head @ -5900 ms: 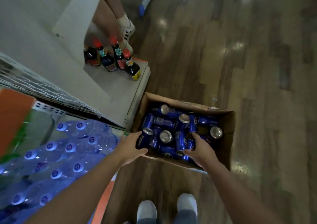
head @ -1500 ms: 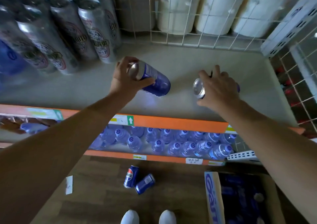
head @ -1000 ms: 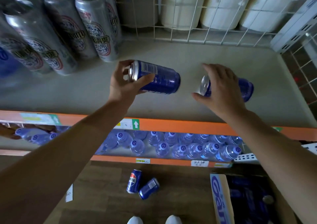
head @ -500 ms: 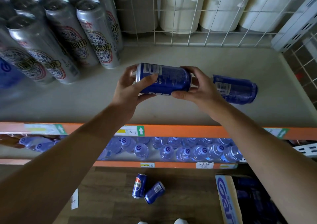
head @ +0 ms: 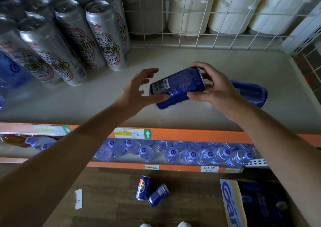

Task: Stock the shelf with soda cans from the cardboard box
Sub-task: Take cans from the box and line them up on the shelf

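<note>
My right hand (head: pixel 214 87) grips a blue soda can (head: pixel 175 87) held tilted on its side above the grey shelf (head: pixel 86 98). My left hand (head: pixel 137 91) is beside the can's barcode end with fingers spread, its thumb touching the underside. A second blue can (head: pixel 251 93) lies on its side on the shelf, partly hidden behind my right hand. The cardboard box (head: pixel 232 204) of blue cans stands on the floor at the lower right. Two more blue cans (head: pixel 151 190) lie on the wooden floor.
Several tall silver cans (head: pixel 97 35) stand at the shelf's left rear. A white wire grid (head: pixel 217 18) backs the shelf, with white rolls behind it. Water bottles (head: pixel 173 152) fill the lower shelf, and the orange shelf edge (head: pixel 191 134) carries price labels.
My right hand laid its own can on the shelf, then took over the can from my left hand. My left hand's fingers have opened off the can, which has tilted.
</note>
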